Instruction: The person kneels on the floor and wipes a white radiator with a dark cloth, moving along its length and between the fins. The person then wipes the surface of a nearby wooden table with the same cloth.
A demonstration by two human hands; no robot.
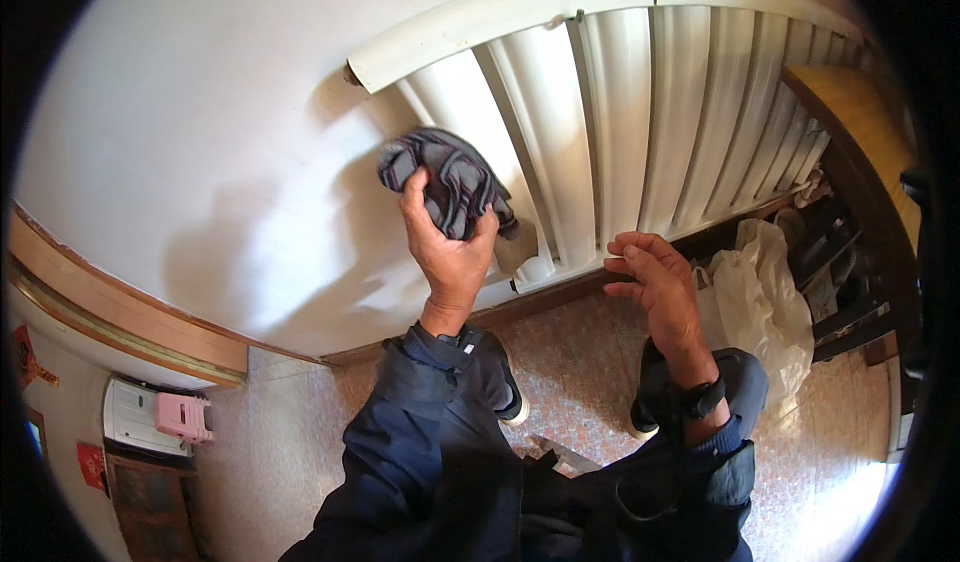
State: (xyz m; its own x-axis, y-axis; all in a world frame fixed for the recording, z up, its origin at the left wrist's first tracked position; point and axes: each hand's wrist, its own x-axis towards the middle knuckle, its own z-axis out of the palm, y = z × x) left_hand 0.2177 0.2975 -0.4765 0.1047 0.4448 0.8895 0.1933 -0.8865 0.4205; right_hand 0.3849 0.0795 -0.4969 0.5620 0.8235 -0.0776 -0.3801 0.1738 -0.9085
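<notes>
My left hand (452, 251) grips a crumpled grey and black patterned cloth (454, 179), bunched up in front of the end of a white column radiator (619, 127). The cloth hides part of the radiator's first column. Apart from it, my right hand (652, 281) is raised near the radiator's lower edge with fingers partly curled and spread, holding nothing. A dark watch or band (703, 397) circles the right wrist.
A pale plastic bag (757, 299) lies on the floor to the right, beside dark shelving under a wooden tabletop (862, 104). At the lower left stand a white appliance (131, 416) and a pink stool (182, 416). A wooden door frame (127, 303) edges the wall.
</notes>
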